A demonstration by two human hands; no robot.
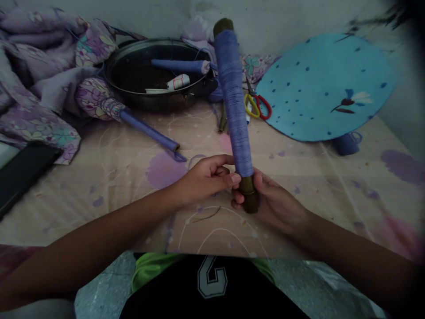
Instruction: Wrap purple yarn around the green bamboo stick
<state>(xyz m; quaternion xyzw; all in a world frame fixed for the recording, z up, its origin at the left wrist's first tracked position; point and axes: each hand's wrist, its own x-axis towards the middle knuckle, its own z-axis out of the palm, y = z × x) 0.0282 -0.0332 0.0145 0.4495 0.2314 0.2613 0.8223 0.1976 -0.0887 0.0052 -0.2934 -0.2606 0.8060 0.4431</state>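
A bamboo tube [249, 199] wound with blue-purple thread [234, 97] stands nearly upright, its top leaning left. Both its ends are bare. My right hand [282, 204] is closed around the lower end, with fingertips showing on the tube's left side. My left hand [212, 177] is closed at the lower edge of the winding, thumb against the tube and index finger reaching behind it. Whether a loose strand lies between those fingers is too small to tell. A thin purple thread runs over the tablecloth near my left wrist.
Behind are a dark pan [133, 95] holding a purple-wound stick [179, 66], scissors [259, 106] with red and yellow handles, and a blue oval fan-like board [299, 88]. A second wound stick [149, 130], flowered cloth [36, 88] and a black phone-like slab [29, 173] lie left.
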